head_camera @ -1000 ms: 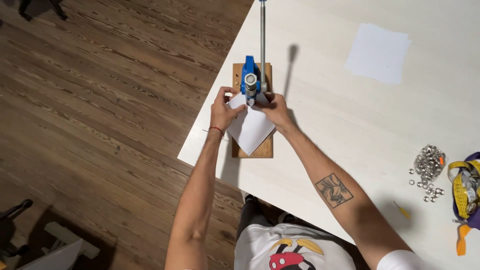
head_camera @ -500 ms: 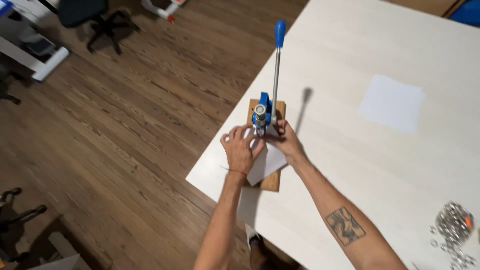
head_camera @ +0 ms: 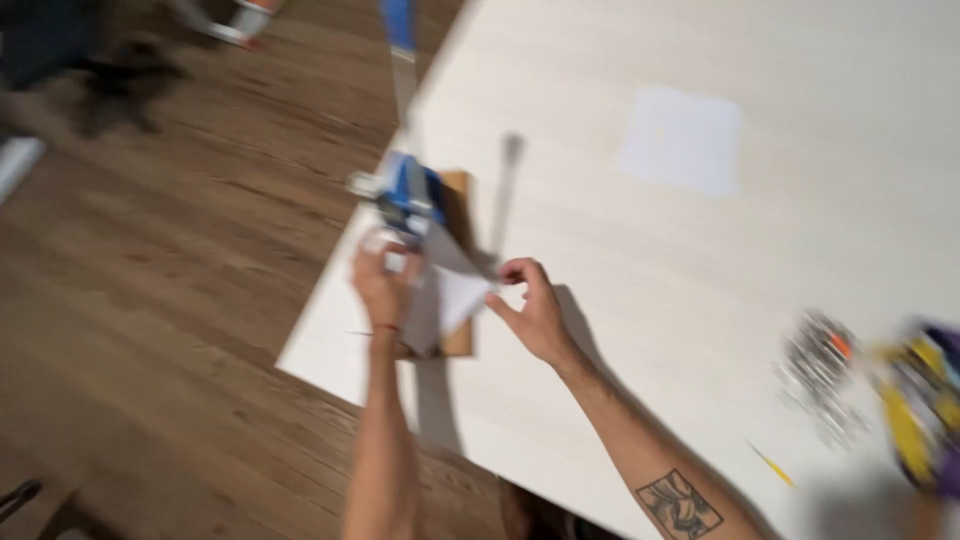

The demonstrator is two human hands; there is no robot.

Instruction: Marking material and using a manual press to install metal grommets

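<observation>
White paper sheet [head_camera: 455, 290] under blue lever press [head_camera: 408, 195]; left hand [head_camera: 385, 285] and right hand [head_camera: 535, 310] grip closed on sheet edges, blurry.

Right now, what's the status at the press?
Left hand on white sheet under blue press. Right hand pinching sheet's edge. Picture blurred; nothing blocking.

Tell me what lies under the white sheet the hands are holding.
Under the white sheet a wooden base shows past its edges, with the blue press mounted on it. The left hand and right hand grip the sheet. The base's middle is covered, and the frame is blurred.
</observation>
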